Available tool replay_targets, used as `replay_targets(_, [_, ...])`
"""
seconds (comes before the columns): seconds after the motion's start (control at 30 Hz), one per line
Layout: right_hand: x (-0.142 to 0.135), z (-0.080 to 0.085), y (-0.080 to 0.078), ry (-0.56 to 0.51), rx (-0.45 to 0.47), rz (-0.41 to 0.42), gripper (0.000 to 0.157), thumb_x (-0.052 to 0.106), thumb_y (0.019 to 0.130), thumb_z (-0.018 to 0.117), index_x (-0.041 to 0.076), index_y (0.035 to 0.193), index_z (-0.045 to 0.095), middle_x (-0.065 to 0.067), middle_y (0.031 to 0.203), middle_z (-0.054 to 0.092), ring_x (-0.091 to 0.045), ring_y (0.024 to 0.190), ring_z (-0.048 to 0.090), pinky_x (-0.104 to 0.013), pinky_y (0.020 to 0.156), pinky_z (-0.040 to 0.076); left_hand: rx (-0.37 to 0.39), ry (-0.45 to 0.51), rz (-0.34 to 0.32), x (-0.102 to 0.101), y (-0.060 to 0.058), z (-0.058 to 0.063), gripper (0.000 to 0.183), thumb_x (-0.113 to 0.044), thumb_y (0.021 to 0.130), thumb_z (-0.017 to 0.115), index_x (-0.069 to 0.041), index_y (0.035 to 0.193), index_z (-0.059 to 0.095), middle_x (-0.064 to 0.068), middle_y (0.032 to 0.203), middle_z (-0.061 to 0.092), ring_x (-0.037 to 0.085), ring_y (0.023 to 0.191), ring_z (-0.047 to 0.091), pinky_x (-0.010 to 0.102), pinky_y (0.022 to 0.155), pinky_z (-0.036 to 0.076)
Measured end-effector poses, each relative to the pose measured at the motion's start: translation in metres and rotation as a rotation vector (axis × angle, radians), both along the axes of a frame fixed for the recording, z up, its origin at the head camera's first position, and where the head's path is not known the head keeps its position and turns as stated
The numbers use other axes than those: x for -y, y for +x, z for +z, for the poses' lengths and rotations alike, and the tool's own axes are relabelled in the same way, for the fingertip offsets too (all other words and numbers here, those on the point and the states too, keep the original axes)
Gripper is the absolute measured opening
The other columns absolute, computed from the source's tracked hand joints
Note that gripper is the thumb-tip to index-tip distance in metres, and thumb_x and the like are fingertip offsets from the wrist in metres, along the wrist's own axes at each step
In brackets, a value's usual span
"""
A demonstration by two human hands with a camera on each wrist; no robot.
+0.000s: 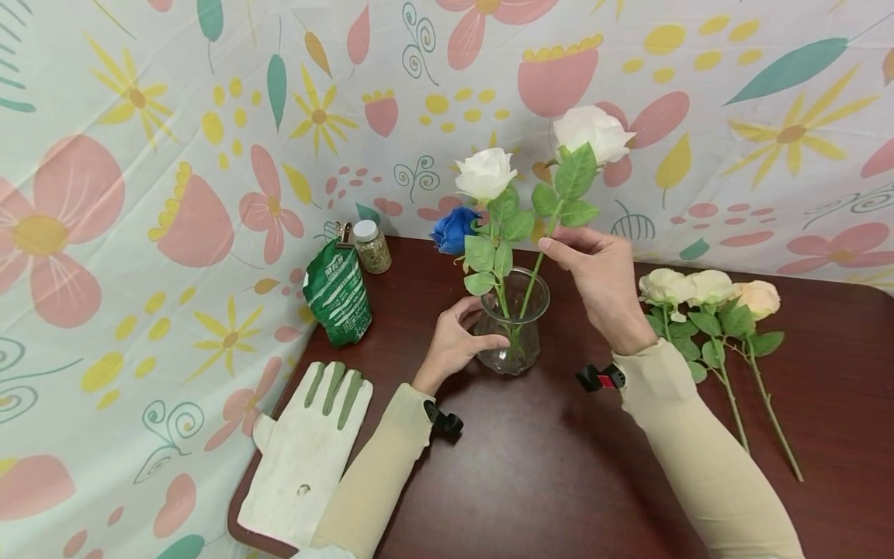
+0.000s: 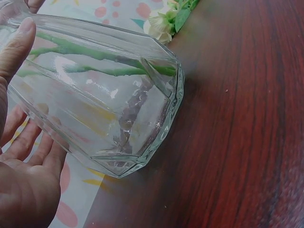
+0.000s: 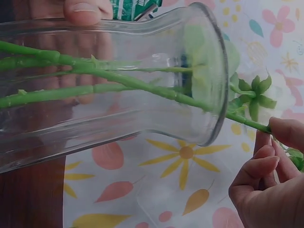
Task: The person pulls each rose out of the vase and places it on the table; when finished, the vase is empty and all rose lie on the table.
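A clear glass vase (image 1: 517,363) stands on the dark wooden table, flared at its rim and faceted below. My left hand (image 1: 455,343) grips its side, thumb in front and fingers round the back. Between thumb and fingertips my right hand (image 1: 604,279) pinches the green stem (image 3: 247,122) of a white rose (image 1: 594,138) just above the rim. That stem slants down into the vase, crossing other stems inside. A second white rose (image 1: 485,175) and a blue rose (image 1: 455,230) lean left out of the vase. Stem ends (image 2: 164,70) show near the glass bottom.
Several pale cream and peach roses (image 1: 712,287) lie at the right. A clipped green bag (image 1: 338,295) and a small lidded jar (image 1: 373,248) stand back left. A white glove-shaped board (image 1: 307,458) lies front left. Floral cloth (image 1: 433,101) hangs behind the table.
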State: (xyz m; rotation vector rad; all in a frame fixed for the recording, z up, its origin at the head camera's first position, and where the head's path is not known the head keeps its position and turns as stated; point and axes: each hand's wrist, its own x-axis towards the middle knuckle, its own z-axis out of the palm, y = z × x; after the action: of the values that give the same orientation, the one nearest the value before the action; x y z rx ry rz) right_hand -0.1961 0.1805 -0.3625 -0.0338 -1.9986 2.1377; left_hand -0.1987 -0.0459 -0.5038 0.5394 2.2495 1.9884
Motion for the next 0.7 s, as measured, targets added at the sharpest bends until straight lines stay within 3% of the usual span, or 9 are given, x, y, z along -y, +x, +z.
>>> replay_targets(0.7, [-0.01, 0.013, 0.006, -0.149, -0.096, -0.034, 0.007, 0.008, 0.092, 0.088, 0.006, 0.099, 0.087, 0.008, 0.088, 0.082, -0.011, 0.076, 0.06, -0.021, 0.071, 0.053, 0.032, 0.013, -0.001, -0.001, 0.0, -0.002, 0.066, -0.007, 0.084, 0.095, -0.004, 0.143, 0.067, 0.018, 0.148, 0.067, 0.035, 0.144, 0.062, 0.04, 0.124, 0.055])
